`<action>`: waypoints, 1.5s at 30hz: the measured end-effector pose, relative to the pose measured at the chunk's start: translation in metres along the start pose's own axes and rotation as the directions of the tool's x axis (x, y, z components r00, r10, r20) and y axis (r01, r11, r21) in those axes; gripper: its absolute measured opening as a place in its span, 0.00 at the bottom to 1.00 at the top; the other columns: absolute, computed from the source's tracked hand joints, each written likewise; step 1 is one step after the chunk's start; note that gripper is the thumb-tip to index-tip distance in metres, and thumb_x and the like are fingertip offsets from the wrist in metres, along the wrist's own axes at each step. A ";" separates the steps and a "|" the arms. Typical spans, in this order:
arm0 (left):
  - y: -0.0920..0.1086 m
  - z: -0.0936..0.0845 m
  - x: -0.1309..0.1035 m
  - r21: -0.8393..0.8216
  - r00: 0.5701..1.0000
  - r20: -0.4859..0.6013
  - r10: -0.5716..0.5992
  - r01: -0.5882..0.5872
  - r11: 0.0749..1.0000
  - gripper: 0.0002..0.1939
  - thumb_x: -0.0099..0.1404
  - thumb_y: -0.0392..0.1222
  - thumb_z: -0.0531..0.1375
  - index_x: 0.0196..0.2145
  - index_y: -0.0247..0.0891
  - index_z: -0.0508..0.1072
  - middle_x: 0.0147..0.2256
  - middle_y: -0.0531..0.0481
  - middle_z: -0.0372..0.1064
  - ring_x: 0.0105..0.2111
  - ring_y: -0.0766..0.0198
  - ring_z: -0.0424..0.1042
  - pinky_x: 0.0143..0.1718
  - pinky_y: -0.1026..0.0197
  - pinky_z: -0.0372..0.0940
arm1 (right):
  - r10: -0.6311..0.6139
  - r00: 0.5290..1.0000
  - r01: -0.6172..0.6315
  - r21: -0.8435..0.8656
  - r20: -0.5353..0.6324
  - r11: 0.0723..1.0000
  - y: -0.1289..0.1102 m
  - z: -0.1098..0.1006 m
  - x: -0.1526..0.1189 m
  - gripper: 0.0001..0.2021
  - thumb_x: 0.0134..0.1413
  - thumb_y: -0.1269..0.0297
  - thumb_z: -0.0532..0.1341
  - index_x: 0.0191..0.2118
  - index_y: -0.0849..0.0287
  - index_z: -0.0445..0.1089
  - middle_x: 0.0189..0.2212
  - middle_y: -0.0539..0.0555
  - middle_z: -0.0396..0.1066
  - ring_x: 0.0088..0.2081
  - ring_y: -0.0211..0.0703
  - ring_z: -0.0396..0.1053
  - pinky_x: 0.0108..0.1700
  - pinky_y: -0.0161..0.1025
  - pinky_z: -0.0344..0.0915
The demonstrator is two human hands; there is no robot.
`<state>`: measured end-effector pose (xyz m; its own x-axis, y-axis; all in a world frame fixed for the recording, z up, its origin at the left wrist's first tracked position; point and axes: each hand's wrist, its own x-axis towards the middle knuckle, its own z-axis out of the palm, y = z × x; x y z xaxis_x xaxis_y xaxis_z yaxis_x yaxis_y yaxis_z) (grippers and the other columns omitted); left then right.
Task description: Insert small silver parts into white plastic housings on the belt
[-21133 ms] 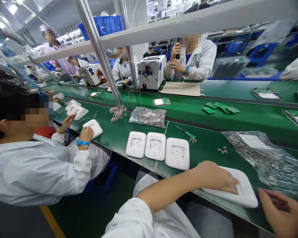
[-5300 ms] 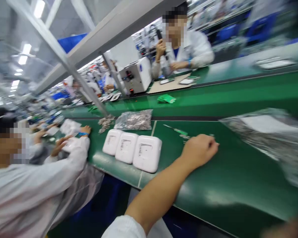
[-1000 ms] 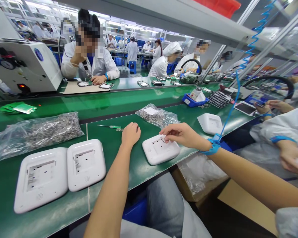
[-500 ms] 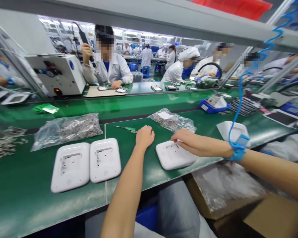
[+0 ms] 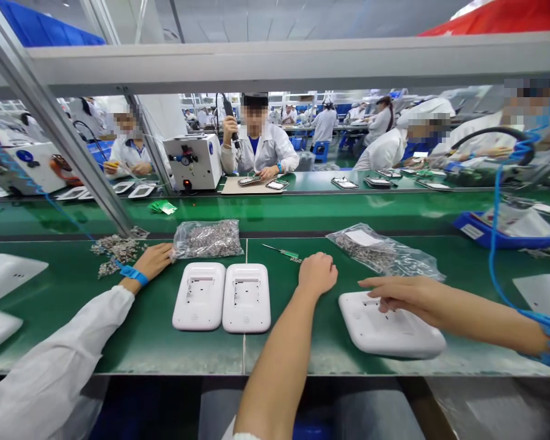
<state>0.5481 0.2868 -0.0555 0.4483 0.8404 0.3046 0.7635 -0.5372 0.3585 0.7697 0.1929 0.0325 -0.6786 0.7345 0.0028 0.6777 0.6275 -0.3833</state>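
My left hand (image 5: pixel 318 273) rests on the green bench with its fingers curled; whatever they hold is hidden. Just left of it lies a thin screwdriver (image 5: pixel 280 250) with small metal parts near its end. My right hand (image 5: pixel 407 297) reaches over a white plastic housing (image 5: pixel 394 336), fingers extended and apart, their tips at its recessed top. Two similar housings, a left one (image 5: pixel 198 311) and a right one (image 5: pixel 246 308), lie side by side left of my left forearm.
A clear bag of small metal parts (image 5: pixel 215 238) is touched by another person's hand (image 5: pixel 153 260), beside a loose pile (image 5: pixel 117 250). Another bag (image 5: pixel 380 250) lies behind my right hand. A blue coiled cord (image 5: pixel 495 244) hangs at right; a blue tray (image 5: pixel 508 235) stands behind.
The view has swung left, bringing another person's sleeve and hand into sight at the left bag. My hands stay near the same objects.
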 end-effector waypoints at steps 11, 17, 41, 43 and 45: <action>0.005 -0.002 0.007 -0.059 0.999 0.043 -0.016 0.018 0.998 0.11 0.72 0.41 0.53 0.41 0.38 0.75 0.45 0.41 0.73 0.46 0.53 0.73 0.46 0.54 0.67 | 0.166 0.982 -0.109 -0.446 0.089 0.888 -0.038 -0.024 -0.004 0.18 0.58 0.81 0.51 0.42 0.59 0.76 0.46 0.58 0.72 0.41 0.45 0.72 0.39 0.38 0.63; 0.003 0.002 0.009 -0.068 0.999 0.041 -0.003 0.006 0.998 0.10 0.72 0.41 0.53 0.40 0.39 0.74 0.44 0.44 0.72 0.44 0.55 0.73 0.44 0.55 0.66 | 0.204 0.978 -0.157 -0.492 0.043 0.856 -0.027 -0.010 -0.001 0.13 0.65 0.76 0.55 0.44 0.59 0.76 0.41 0.56 0.73 0.39 0.44 0.71 0.36 0.37 0.57; 0.005 0.002 0.008 -0.028 1.000 0.030 0.007 -0.006 1.000 0.09 0.73 0.41 0.54 0.40 0.39 0.73 0.43 0.45 0.73 0.44 0.56 0.73 0.42 0.56 0.65 | 0.026 0.999 -0.038 -0.504 -0.030 0.863 -0.006 0.011 -0.002 0.10 0.68 0.70 0.56 0.40 0.61 0.75 0.38 0.58 0.74 0.39 0.47 0.70 0.41 0.40 0.63; 0.004 0.002 0.008 -0.030 1.000 0.030 0.008 -0.007 1.000 0.09 0.72 0.41 0.54 0.40 0.39 0.73 0.43 0.44 0.73 0.44 0.56 0.73 0.42 0.57 0.65 | 0.032 0.996 -0.068 -0.507 -0.078 0.859 -0.007 0.015 -0.004 0.09 0.68 0.71 0.56 0.41 0.61 0.75 0.37 0.57 0.75 0.39 0.47 0.71 0.41 0.40 0.63; 0.004 0.003 0.008 -0.032 1.000 0.028 0.009 -0.008 0.999 0.09 0.72 0.40 0.54 0.40 0.39 0.73 0.43 0.44 0.73 0.45 0.56 0.73 0.43 0.57 0.65 | 0.034 0.989 -0.103 -0.518 -0.142 0.849 -0.008 0.020 -0.007 0.09 0.67 0.71 0.56 0.40 0.61 0.74 0.36 0.57 0.75 0.38 0.47 0.71 0.40 0.40 0.63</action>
<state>0.5561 0.2914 -0.0540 0.4682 0.8370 0.2832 0.7445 -0.5463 0.3838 0.7632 0.1774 0.0170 -0.6082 0.7845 0.1214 0.7923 0.5906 0.1530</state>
